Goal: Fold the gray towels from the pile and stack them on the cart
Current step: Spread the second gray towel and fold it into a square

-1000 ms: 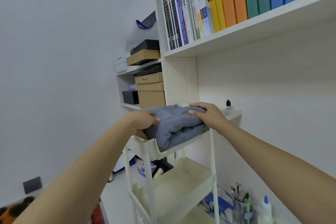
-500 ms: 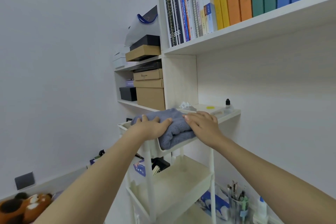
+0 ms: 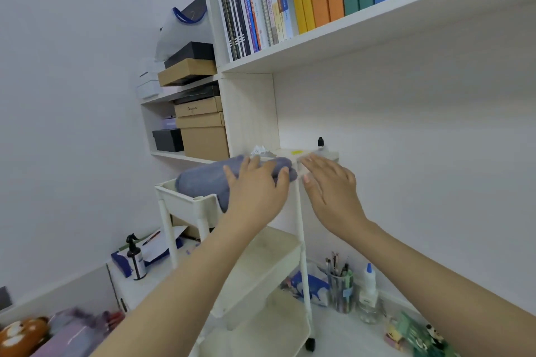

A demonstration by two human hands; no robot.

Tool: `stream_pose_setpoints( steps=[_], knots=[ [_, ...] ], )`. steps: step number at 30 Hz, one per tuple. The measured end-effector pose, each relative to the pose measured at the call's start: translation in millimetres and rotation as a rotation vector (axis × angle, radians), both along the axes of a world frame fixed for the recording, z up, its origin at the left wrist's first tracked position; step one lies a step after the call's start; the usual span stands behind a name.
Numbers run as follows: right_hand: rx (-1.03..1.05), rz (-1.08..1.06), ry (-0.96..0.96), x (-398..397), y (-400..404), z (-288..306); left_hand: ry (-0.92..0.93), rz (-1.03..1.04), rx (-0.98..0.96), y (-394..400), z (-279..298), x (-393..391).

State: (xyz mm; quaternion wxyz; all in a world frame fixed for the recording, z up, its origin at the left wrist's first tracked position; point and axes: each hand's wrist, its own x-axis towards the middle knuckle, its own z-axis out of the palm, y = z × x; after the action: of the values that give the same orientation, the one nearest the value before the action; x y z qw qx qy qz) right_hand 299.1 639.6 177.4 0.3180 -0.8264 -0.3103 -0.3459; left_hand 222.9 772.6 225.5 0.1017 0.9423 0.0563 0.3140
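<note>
A folded gray towel [image 3: 204, 181] lies in the top tray of the white three-tier cart [image 3: 185, 203]. My left hand [image 3: 256, 188] hovers over the towel's near right part with fingers spread, holding nothing; whether it still touches the cloth I cannot tell. My right hand [image 3: 332, 191] is off the towel, to the right of the cart's post, palm down and fingers apart. The two lower cart trays [image 3: 261, 264] hold nothing that I can see.
White wall shelves with books [image 3: 278, 0] and cardboard boxes [image 3: 203, 130] hang above and behind the cart. A small dropper bottle [image 3: 320, 143] stands on a ledge behind my right hand. On the desk are a spray bottle [image 3: 135, 258], a pen cup [image 3: 340, 284] and a glue bottle [image 3: 368, 284].
Both hands pressed the towel into the top tray, then lifted and drew back. My right hand has slid off to the right of the cart. The view has tilted down.
</note>
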Motion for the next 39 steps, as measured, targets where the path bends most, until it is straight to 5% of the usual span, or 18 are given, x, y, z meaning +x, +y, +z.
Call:
stream_pose_setpoints(
  steps=[5, 19, 24, 34, 39],
  knots=[
    [0.101, -0.147, 0.019, -32, -81, -25, -0.013, -0.231, -0.103, -74, -30, -3],
    [0.315, -0.91, 0.192, -231, -430, -141, 0.327, -1.024, -0.303, -420, -139, -75],
    [0.329, -1.062, 0.295, -298, -514, -163, 0.394, -1.157, -0.342, -523, -171, -114],
    [0.327, -1.533, 0.519, -459, -692, -242, 0.824, -1.331, -0.278, -743, -267, -231],
    [0.466, -1.519, 0.674, -500, -735, -269, 1.025, -1.334, -0.396, -800, -292, -263]
  ],
)
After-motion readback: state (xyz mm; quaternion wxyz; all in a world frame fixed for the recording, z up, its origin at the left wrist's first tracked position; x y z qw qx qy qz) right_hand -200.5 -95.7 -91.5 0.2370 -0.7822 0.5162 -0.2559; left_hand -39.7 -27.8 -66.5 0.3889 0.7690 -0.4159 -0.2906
